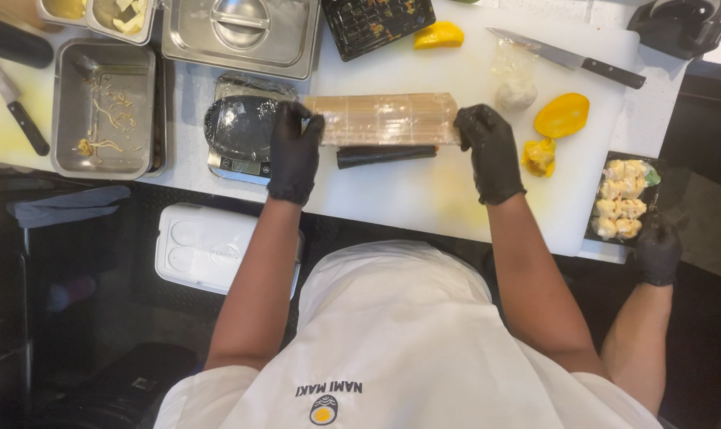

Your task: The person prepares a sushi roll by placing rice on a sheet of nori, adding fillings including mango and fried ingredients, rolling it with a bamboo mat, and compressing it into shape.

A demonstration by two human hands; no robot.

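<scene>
A bamboo rolling mat (384, 117) wrapped in clear film lies flat on the white cutting board (424, 191). My left hand (294, 151), in a black glove, grips the mat's left end. At the mat's right end my right hand (490, 151), gloved in black too, holds the edge. A dark seaweed roll (386, 155) lies just in front of the mat, between my hands, touching neither.
A digital scale (241, 135) wrapped in film sits left of the mat. Metal pans (106, 107), a lidded pan (241, 32), a knife (571, 57), a rice ball (516, 94), yellow mango pieces (562, 115). Another person's gloved hand (657, 250) holds a black tray of topped sushi (623, 199).
</scene>
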